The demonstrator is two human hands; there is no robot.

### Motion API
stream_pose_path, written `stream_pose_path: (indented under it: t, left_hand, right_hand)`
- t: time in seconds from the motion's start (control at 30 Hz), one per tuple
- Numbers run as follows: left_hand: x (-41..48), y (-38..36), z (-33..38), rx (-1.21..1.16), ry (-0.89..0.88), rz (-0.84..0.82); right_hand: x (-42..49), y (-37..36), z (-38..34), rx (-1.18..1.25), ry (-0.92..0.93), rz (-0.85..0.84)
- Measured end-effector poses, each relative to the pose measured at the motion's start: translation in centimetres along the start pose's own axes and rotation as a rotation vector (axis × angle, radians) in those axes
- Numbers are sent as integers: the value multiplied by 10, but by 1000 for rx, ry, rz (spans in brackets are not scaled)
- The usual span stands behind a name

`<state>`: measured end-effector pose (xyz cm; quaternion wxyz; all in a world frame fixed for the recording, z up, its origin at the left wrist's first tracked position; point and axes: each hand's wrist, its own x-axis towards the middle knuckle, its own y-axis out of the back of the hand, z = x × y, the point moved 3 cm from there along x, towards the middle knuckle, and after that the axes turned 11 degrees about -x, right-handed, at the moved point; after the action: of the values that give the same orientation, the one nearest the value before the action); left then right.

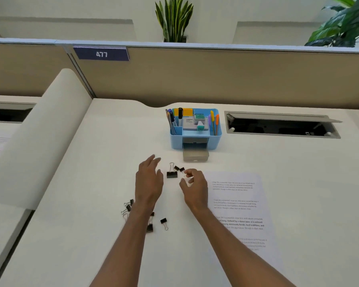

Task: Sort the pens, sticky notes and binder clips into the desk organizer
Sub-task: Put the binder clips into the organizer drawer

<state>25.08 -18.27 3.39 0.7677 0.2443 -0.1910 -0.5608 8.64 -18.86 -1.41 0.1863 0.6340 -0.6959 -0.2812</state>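
A blue desk organizer stands at the back of the desk with pens, sticky notes and orange markers in its compartments. Its grey drawer is pulled out in front. A large black binder clip and two small ones lie between my hands. My right hand pinches the wire handle of a small binder clip. My left hand hovers flat, fingers apart, just left of the large clip. Several more clips lie near my left forearm, and one lies between my forearms.
A printed sheet of paper lies to the right of my right hand. An open cable hatch sits in the desk at the right of the organizer. A beige partition closes the back, and a raised divider runs along the left.
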Motion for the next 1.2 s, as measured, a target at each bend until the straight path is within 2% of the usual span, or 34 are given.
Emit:
stream_pose_path:
  t: [0.17,0.37,0.57,0.77,0.9,1.03,1.13,1.2]
  left_hand:
    - [-16,-1,-19,0,77,-15]
    - [-14,-10,-33,110,128,-91]
    - [-11,-21,-40,98,140,-116]
    - [-10,-26,-36,80,178,-85]
    - [-7,-25,-33,46,184,-83]
    - [-12,-22,-30,-67,176,8]
    - [-15,-21,-21,-183,191,82]
    - [-15,-24,-15,-249,220,71]
  right_hand:
    - [10,2,-6,-455,224,-118]
    - [30,-7,-13,-613,374,-226]
    - [41,-18,-15,-792,477,-264]
    - [38,-14,-12,-569,361,-245]
    - [36,-10,-17,-633,298,-266]
    - [33,-5,-10,-570,206,-287]
    - [27,0,-4,-340,103,-227]
    - [21,3,-6,-131,112,-181]
